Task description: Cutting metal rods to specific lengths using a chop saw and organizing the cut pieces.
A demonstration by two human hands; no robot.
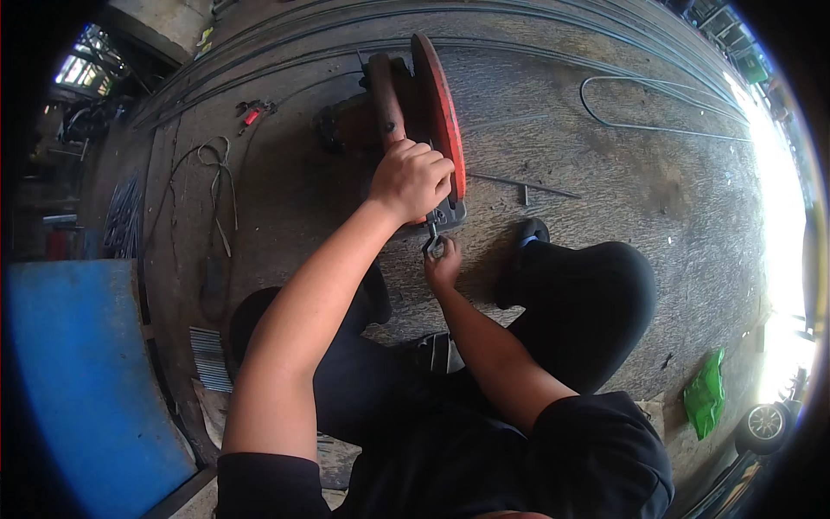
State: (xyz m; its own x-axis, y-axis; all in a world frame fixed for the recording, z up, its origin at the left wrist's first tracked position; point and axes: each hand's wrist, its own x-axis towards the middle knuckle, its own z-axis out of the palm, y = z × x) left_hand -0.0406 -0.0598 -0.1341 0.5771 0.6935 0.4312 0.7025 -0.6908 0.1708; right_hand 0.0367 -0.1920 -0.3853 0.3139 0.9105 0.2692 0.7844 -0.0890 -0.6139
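A cut-off saw with a red round guard [450,130] stands on the floor in front of me. My left hand [411,180] is closed around the saw's handle [388,104], its fingers wrapped over the top. Nearer to me, a short dark screw [433,228] juts from the saw's base and ends in a metal loop handle [430,249]. My right hand [443,265] pinches that loop between thumb and fingers. The blade, and any piece in the clamp, are hidden behind the guard and my left hand.
Long thin rods [536,43] run across the far floor. Right of the saw lie a thin rod [553,188] and a short bar. Red-handled pliers [252,116] and a looped cord [223,164] lie left; a blue panel [86,363] and green bag [705,394] flank me.
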